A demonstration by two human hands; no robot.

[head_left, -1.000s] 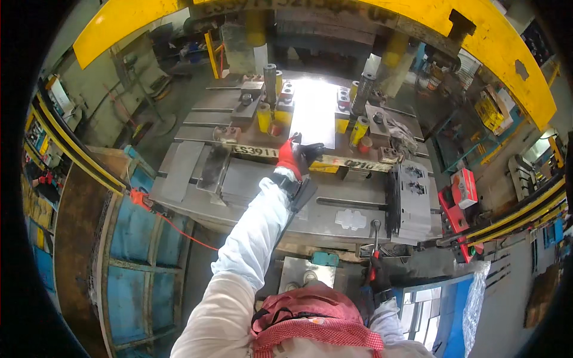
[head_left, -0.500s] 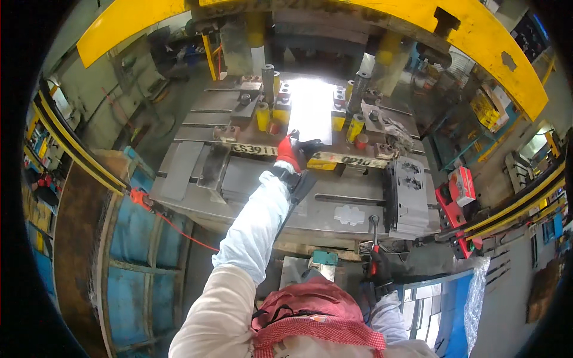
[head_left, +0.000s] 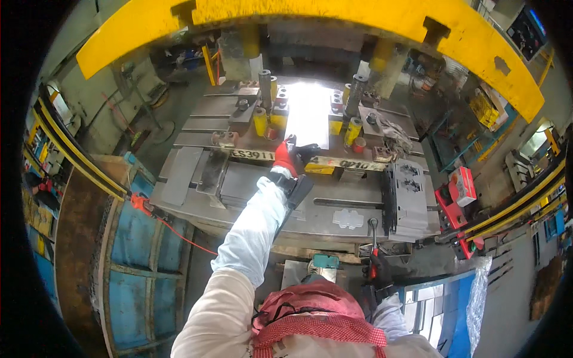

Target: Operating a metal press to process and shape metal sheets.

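Left hand (head_left: 290, 156) in red-and-black glove stretched onto the press die (head_left: 310, 119), grip unclear, right hand hidden, flat metal blanks (head_left: 412, 200) stacked nearby

The left hand (head_left: 290, 156) (in a red and black glove) is reaching slightly farther into the press die (head_left: 307, 113) than a second ago, nearing the bright plate (head_left: 308, 116).

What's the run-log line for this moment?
left hand: red-and-black glove, reaching over press bed to die edge | right hand: not in view | flat metal blank: lying on bed, untouched
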